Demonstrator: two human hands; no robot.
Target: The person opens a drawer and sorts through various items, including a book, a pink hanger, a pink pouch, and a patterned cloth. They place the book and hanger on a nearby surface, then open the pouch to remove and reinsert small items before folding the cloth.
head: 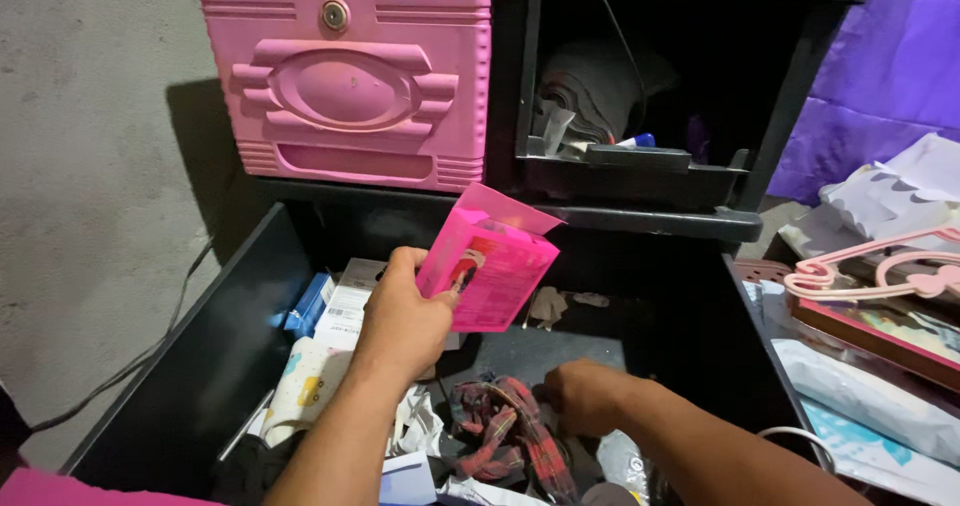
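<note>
Left hand lifts a pink packet out of an open black drawer.

The left hand (pixel 405 321) pinches the pink packet (pixel 490 266) by its lower corner, above the drawer (pixel 215 356); a firmer hold nearer the middle would steady it. The right hand (pixel 583 396) presses, fingers curled, into clutter beside a plaid cloth (pixel 505 431); I cannot tell whether it grips anything. Its fingertips and the drawer's front are hidden.

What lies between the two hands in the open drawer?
Head view: a plaid cloth lies between the left hand and right hand, beside bare drawer floor.
</note>
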